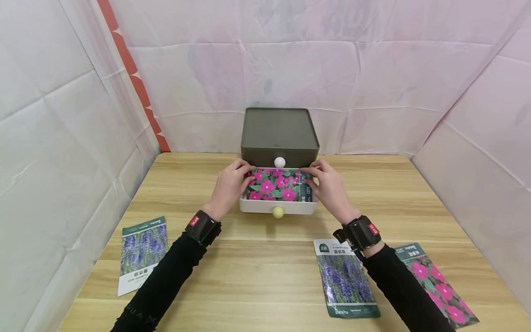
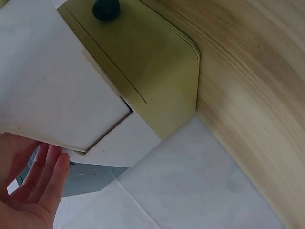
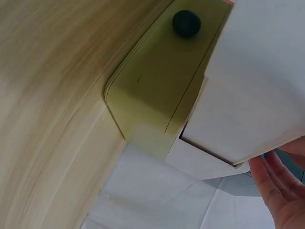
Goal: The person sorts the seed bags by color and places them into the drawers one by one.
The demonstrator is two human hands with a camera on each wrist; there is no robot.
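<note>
A seed packet printed with pink flowers [image 1: 274, 184] lies in the pulled-out white drawer [image 1: 265, 206] of a small grey-green cabinet [image 1: 279, 131]. My left hand [image 1: 237, 180] touches the packet's left end. My right hand [image 1: 318, 182] touches its right end. In the wrist views the fingers of the left hand [image 2: 40, 176] and the right hand [image 3: 276, 188] look fairly straight beside the drawer's side wall. The drawer's front knob [image 2: 106, 8] shows in the left wrist view, and the same knob [image 3: 186, 22] in the right wrist view.
A white knob [image 1: 280, 162] marks the shut upper drawer. On the wooden table [image 1: 265, 258] lie a lavender packet [image 1: 143, 251] at the left, another lavender packet [image 1: 346, 279] at the right, and a pink-flower packet [image 1: 439, 286] at the far right. White sheets wall in the table.
</note>
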